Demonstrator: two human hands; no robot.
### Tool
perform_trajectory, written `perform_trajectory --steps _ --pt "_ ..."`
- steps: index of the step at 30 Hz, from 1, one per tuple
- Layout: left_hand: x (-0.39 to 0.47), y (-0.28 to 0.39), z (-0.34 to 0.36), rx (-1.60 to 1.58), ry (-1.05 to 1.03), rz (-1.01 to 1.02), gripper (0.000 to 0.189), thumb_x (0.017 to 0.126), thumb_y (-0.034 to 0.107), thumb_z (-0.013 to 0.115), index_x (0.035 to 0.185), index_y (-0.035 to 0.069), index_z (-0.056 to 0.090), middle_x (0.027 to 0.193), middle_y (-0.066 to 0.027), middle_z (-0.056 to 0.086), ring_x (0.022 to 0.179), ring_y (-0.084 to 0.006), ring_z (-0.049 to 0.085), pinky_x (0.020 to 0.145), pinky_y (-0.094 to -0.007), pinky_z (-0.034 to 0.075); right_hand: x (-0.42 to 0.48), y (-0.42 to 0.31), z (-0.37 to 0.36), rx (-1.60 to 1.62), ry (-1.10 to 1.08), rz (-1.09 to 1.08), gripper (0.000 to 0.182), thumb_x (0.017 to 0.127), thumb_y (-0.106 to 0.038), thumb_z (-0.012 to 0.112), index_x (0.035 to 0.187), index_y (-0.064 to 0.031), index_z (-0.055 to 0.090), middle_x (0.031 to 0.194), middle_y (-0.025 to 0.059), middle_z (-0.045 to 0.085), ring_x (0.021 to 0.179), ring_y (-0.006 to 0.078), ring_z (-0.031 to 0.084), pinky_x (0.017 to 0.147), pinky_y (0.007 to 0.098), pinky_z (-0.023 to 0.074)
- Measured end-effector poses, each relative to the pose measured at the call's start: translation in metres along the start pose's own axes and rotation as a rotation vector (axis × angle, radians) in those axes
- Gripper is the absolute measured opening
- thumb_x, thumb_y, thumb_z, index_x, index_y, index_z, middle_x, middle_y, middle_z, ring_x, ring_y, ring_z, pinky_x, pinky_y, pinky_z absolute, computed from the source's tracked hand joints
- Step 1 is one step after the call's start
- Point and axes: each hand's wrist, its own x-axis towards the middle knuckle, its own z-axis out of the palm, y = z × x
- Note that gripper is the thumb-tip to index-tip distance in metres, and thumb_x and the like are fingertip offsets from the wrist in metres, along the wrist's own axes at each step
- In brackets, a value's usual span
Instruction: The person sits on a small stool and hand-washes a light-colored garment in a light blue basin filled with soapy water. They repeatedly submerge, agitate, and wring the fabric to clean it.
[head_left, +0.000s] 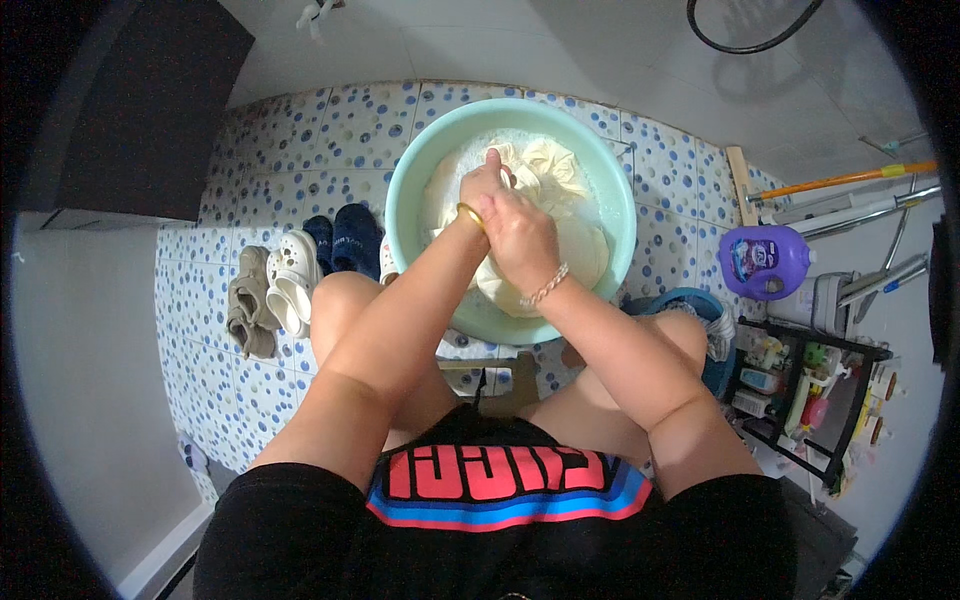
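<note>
A pale green plastic basin (401, 210) stands on the floor before me, holding sudsy water and a cream cloth (581, 232) in wet, bunched folds. My left hand (484, 186), with a gold bangle at its wrist, is closed on a fold of the cloth, its thumb pointing away from me. Right against it, my right hand (523, 236) is curled into a fist on the cloth; a beaded bracelet circles that wrist. Both hands are over the middle of the basin, touching each other. The fingers' undersides and the gripped part of the cloth are mostly hidden.
Left of the basin stand navy slippers (356, 240), white clogs (296, 262) and grey-brown shoes (251, 300). At right are a purple detergent jug (763, 262), an orange pole (847, 180), a blue tub (720, 371) with fabric, and a black rack (795, 382) of bottles.
</note>
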Motion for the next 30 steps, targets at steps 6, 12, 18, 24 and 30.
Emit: perform_trajectory --steps 6,12,18,24,30 --pt "-0.017 0.005 0.021 -0.083 0.004 0.014 0.043 0.086 0.042 0.039 0.071 0.003 0.051 0.067 -0.0058 0.046 0.062 -0.0147 0.040 0.057 -0.0302 0.036 0.029 0.054 -0.015 0.014 -0.168 0.415 0.048 0.082 -0.041 0.044 0.060 0.0004 0.052 0.059 0.0191 0.053 0.058 0.0341 0.053 0.054 0.0380 0.0422" --pt "-0.027 0.043 0.007 -0.168 -0.119 0.244 0.041 0.086 0.040 0.041 0.075 0.003 0.054 0.063 -0.0029 0.046 0.057 -0.0106 0.043 0.052 -0.0258 0.037 0.032 0.060 -0.047 0.301 -0.645 0.369 0.037 0.072 -0.027 0.065 0.086 0.0059 0.057 0.081 0.0114 0.059 0.074 0.0151 0.054 0.065 0.0268 0.0430" --pt "-0.043 0.046 -0.006 1.189 -0.277 0.390 0.049 0.061 0.042 0.071 0.083 0.000 0.060 0.067 -0.0088 0.058 0.063 -0.0138 0.054 0.059 -0.0258 0.043 0.039 0.069 -0.060 1.249 0.094 0.681 0.021 0.077 -0.008 0.053 0.094 0.0039 0.051 0.089 0.0093 0.057 0.079 0.0166 0.055 0.071 0.0274 0.0448" --pt "-0.044 0.045 -0.010 0.543 -0.399 0.256 0.041 0.070 0.039 0.065 0.083 0.000 0.059 0.077 -0.0094 0.060 0.069 -0.0153 0.057 0.065 -0.0268 0.046 0.045 0.095 -0.057 1.104 0.589 0.924 0.015 0.074 -0.007 0.047 0.087 -0.0002 0.051 0.088 0.0091 0.054 0.080 0.0209 0.054 0.071 0.0312 0.0456" --pt "-0.021 0.012 -0.004 -0.357 -0.278 0.116 0.028 0.085 0.032 0.046 0.092 0.005 0.046 0.079 -0.0061 0.053 0.071 -0.0138 0.053 0.067 -0.0282 0.046 0.017 0.007 -0.024 0.357 0.004 0.062 0.013 0.074 -0.016 0.054 0.074 -0.0031 0.056 0.075 0.0132 0.055 0.068 0.0268 0.054 0.064 0.0325 0.0438"
